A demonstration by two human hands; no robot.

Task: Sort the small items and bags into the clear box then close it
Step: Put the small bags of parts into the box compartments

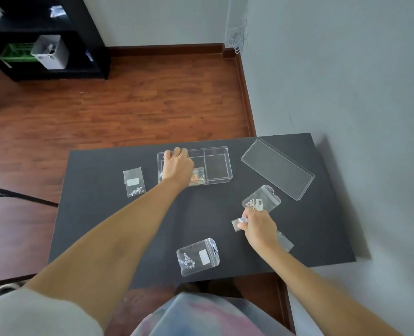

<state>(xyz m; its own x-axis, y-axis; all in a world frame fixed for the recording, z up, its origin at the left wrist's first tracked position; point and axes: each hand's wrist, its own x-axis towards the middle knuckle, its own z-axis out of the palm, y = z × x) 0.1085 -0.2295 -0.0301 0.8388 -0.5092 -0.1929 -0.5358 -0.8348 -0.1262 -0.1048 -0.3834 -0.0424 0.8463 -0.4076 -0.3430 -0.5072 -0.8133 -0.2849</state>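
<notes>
The clear box [217, 163] stands open at the far middle of the dark table [99, 214]. One bag with gold bits [198, 176] lies inside it. My left hand [176, 163] rests over the box's left part, fingers curled on its far rim. My right hand [258, 226] pinches a small clear bag [238, 223] near the table's right side. Three other bags lie loose: one left of the box [133, 181], one near the front edge [198, 257], one just beyond my right hand [262, 198]. The clear lid [277, 168] lies flat at the right.
The table's right side stands close to a grey wall [358, 81]. A further clear bag [284, 241] lies partly under my right wrist. Wooden floor [128, 105] lies beyond the table, with a black shelf [43, 37] at the far left.
</notes>
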